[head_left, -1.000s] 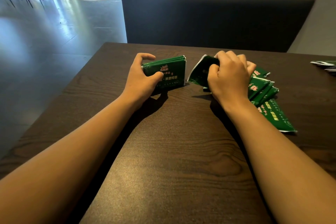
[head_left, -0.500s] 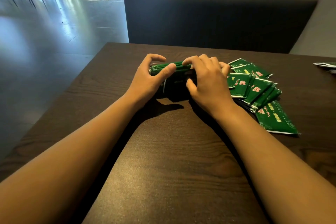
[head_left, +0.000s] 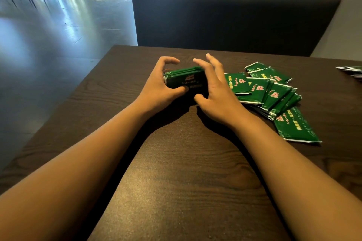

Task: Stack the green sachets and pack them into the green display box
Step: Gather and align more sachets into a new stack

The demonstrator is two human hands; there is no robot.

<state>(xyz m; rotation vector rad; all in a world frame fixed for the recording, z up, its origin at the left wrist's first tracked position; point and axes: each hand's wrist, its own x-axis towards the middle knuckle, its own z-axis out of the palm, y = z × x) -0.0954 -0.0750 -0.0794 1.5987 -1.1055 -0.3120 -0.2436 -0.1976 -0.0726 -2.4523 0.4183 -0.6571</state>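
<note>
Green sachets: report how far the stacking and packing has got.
Done: a small stack of sachets stands gathered on the table. In hand: the left hand grips that stack while the right hand is at its other end, fingers spread. Left: the loose sachets fanned out at the right are unstacked, and no display box is in view.
</note>
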